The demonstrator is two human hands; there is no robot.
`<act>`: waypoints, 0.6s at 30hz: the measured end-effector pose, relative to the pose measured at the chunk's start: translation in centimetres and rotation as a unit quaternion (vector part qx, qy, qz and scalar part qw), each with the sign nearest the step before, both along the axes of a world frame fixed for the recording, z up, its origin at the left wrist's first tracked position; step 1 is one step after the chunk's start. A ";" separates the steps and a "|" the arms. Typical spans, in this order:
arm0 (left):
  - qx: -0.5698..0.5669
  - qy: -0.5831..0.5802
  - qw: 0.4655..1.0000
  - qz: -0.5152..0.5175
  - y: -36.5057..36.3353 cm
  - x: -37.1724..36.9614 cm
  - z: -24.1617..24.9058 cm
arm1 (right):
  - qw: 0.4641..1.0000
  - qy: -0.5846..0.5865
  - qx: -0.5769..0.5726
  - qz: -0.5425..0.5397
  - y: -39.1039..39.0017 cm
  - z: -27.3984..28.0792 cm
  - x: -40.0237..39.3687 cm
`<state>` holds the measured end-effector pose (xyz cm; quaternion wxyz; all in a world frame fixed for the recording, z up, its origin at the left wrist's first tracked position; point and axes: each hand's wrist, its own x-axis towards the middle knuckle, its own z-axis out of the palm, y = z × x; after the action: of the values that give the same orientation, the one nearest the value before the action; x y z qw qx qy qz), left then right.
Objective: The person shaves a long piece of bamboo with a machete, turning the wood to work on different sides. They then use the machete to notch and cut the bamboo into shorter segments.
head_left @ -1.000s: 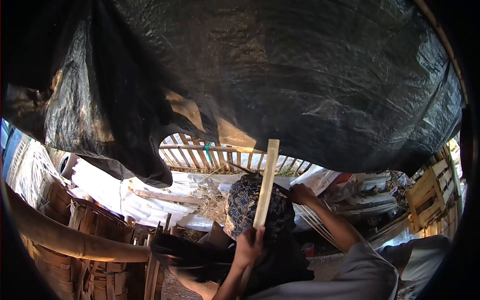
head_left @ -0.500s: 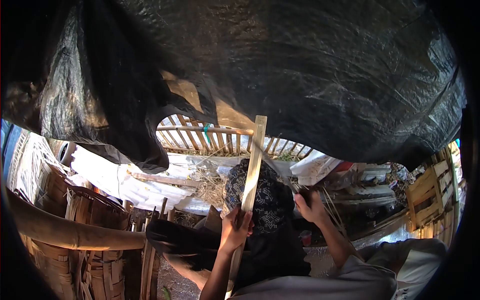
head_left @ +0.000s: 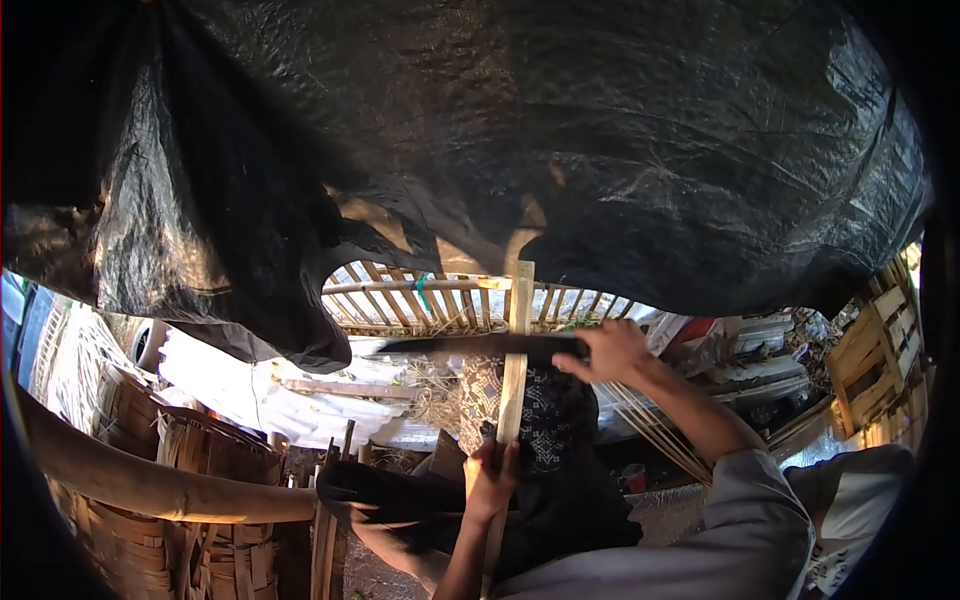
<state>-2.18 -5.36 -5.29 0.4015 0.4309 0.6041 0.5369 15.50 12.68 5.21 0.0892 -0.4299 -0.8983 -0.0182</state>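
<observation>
Tan strip point(head_left: 514, 390) | left hand point(head_left: 490, 480) clamped on its near part | right hand point(head_left: 612, 352) farther forward, gripping dark knife point(head_left: 450, 346)

No readable text, no legible brand or label, no number or sign that can be made out

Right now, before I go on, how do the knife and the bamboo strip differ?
Colour: the knife is dark, while the bamboo strip is pale and yellowish.
Pose: the knife runs sideways across the view; the bamboo strip runs roughly up and down.
Hold: the right hand grips the knife at one end, whereas the left hand grips the bamboo strip partway along.
Shared: both are long and narrow.
</observation>
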 end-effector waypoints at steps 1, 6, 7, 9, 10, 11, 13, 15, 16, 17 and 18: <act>0.001 -0.003 1.000 0.004 0.0 -0.2 0.1 | 0.996 0.086 0.012 -0.016 0.6 -0.1 0.0; -0.023 -0.200 0.979 -0.022 0.3 0.2 1.1 | 0.997 0.037 -0.070 0.000 -2.4 -1.0 0.0; -0.012 -0.203 0.979 -0.024 0.3 0.3 1.2 | 0.998 -0.003 -0.054 0.036 -3.6 -1.8 0.0; -0.008 -0.221 0.975 -0.012 0.3 0.8 1.3 | 0.988 -0.107 -0.084 0.072 -5.9 -0.7 -0.8; -0.005 -0.237 0.971 -0.002 0.1 0.9 1.3 | 0.983 -0.124 -0.101 0.085 -6.6 -0.9 -0.9; -0.019 -0.196 0.980 -0.005 -0.1 0.5 1.2 | 0.983 -0.122 -0.113 0.076 -6.5 -0.7 -1.0; -0.011 -0.122 0.992 0.019 -0.3 0.4 -0.8 | 0.987 -0.106 -0.104 0.053 -5.2 -0.7 -0.8; 0.000 -0.031 0.998 0.049 -0.1 0.3 -1.9 | 0.998 0.015 -0.063 0.001 -3.2 -1.4 -0.6; 0.000 -0.035 0.998 0.048 -0.1 0.3 -1.8 | 0.994 0.095 -0.039 -0.025 -2.6 -1.5 -0.7; -0.008 -0.047 0.998 0.040 -0.1 0.4 -1.5 | 0.985 0.150 -0.082 -0.035 -1.8 -2.5 -0.7; -0.016 -0.055 0.998 0.032 0.2 0.4 -0.3 | 0.985 0.148 -0.081 -0.035 -2.1 -2.4 -0.6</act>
<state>-1.74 -5.15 -5.58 0.4231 0.3748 0.6030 0.5629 14.90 10.60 2.81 0.1859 -0.4650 -0.8579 0.1151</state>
